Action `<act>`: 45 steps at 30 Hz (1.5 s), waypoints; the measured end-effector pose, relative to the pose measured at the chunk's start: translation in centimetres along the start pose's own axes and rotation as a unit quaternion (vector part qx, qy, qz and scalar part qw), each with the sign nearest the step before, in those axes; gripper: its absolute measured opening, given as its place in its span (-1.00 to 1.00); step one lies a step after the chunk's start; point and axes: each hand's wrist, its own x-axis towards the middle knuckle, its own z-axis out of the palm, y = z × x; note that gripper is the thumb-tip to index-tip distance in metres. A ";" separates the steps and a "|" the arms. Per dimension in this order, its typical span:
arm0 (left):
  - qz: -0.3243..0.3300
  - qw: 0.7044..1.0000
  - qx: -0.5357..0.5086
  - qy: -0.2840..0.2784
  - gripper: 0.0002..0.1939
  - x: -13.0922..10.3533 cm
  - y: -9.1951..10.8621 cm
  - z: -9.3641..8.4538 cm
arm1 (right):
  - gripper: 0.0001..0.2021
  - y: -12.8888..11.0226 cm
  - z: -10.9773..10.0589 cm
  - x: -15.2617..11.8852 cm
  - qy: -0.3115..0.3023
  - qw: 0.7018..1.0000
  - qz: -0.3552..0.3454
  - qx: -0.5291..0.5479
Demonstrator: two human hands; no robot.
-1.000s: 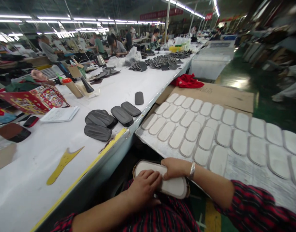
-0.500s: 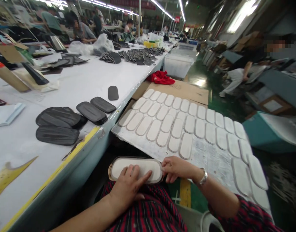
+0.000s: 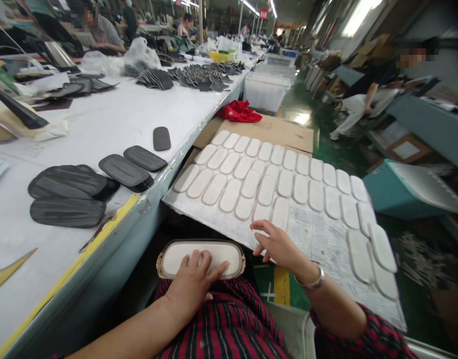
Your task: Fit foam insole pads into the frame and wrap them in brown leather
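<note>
On my lap, at the table's edge, lies a long rounded white panel (image 3: 172, 258) with a grey border, framed by a dark rim with rough tan ends. My left hand (image 3: 193, 276) rests on top of it, fingers spread and pressing lightly on the white face. Part of the panel's near edge is hidden under that hand. My right hand (image 3: 279, 244) hangs in the air to the right of the panel, apart from it, with fingers loosely spread and nothing in them. Behind it is a slanted board (image 3: 300, 239) bearing rows of similar white oval pieces (image 3: 230, 195).
To the left, a white table (image 3: 120, 119) carries black padded oval pieces (image 3: 68, 212) in stacks and a yellow pattern piece (image 3: 12, 271). A red cloth (image 3: 242, 111) lies on cardboard behind the board. A turquoise bin (image 3: 408, 189) stands at right. Other people sit farther off.
My right hand has come away from the panel's right end and risen, its fingers opening. My left hand stays on the panel. The view has shifted slightly to the right.
</note>
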 end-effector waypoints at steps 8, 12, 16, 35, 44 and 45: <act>-0.022 1.000 -0.013 0.010 -0.13 0.4 0.4 -0.7 | -0.81 5.9 3.0 -0.4 -0.038 0.991 0.093 0.091; -0.028 0.999 -0.023 -0.002 -0.10 0.3 0.9 -1.1 | -0.70 8.1 5.1 -0.6 -0.086 0.964 0.125 0.219; -0.021 0.999 -0.026 -0.006 -0.12 0.0 1.1 -1.1 | -0.68 8.7 6.2 -0.7 -0.112 0.929 0.120 0.333; -0.026 0.999 -0.022 -0.025 0.02 0.4 0.9 -0.7 | -0.60 9.7 8.1 1.0 -0.169 0.880 0.053 0.441; -0.015 0.998 -0.050 -0.021 -0.04 0.4 0.9 -1.0 | -0.62 6.1 4.6 1.1 -0.189 0.943 0.126 0.242; -0.017 0.998 -0.062 -0.020 -0.05 0.2 0.9 -1.1 | -0.62 5.8 4.5 1.0 -0.187 0.949 0.133 0.217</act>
